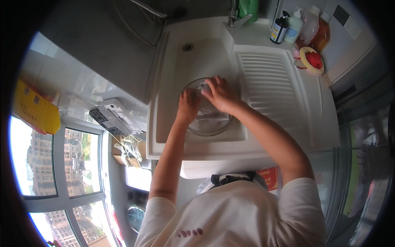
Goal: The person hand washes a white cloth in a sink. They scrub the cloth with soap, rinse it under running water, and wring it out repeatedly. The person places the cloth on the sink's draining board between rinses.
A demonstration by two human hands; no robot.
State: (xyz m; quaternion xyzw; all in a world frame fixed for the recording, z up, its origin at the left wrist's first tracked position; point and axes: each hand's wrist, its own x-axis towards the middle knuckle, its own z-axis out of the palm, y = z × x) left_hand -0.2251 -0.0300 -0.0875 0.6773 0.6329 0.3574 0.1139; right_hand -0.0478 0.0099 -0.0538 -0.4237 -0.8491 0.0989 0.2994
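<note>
In the basin of a white laundry sink [166, 136] stands a round, clear bowl [213, 132] holding a pale, wet-looking cloth [211, 108]. My left hand [189, 103] is over the bowl's left side, its fingers curled on part of the cloth. Across from it, my right hand [221, 94] has its fingers bent over the upper part of the same cloth. Both hands are close together, and a bunched bit of the cloth shows between them. My fingertips are partly hidden.
A ribbed washboard [268, 77] adjoins the basin on the right. A metal faucet [233, 18] rises at the back, beside a green container [248, 9]. Pump bottles [278, 29] and a yellow-rimmed round item [312, 60] stand at the back right. A drain [187, 47] lies beyond the bowl.
</note>
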